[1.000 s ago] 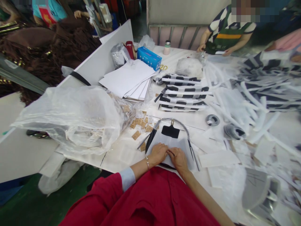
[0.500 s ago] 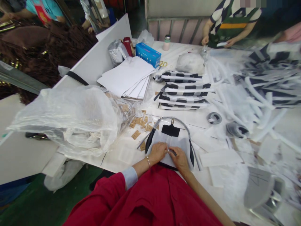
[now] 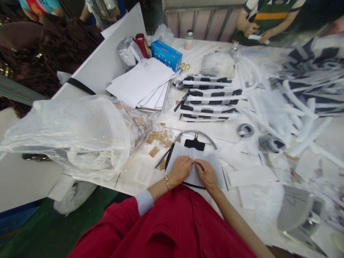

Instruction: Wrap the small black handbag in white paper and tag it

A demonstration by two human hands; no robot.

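A handbag with a black rim lies flat before me on the table, its wrapped handle arching away from me. A black flap with a metal clasp shows at its top. Thin white sheet covers most of its face. My left hand, wearing a bracelet, rests on the sheet with its fingers closed. Fingertip to fingertip with it, my right hand is pinched over the middle of the sheet. Whatever small thing is between the fingertips cannot be made out.
Brown tags and a large plastic bag lie to the left. Striped wrapped bags are stacked beyond the handbag. Tape rolls and a grey tape dispenser are at right. A co-worker stands across the table.
The sheet's right part now spreads flat past the bag's right edge, covering the black rim there. Both hands stay together at the middle, slightly higher in view. The view has tilted down a little.
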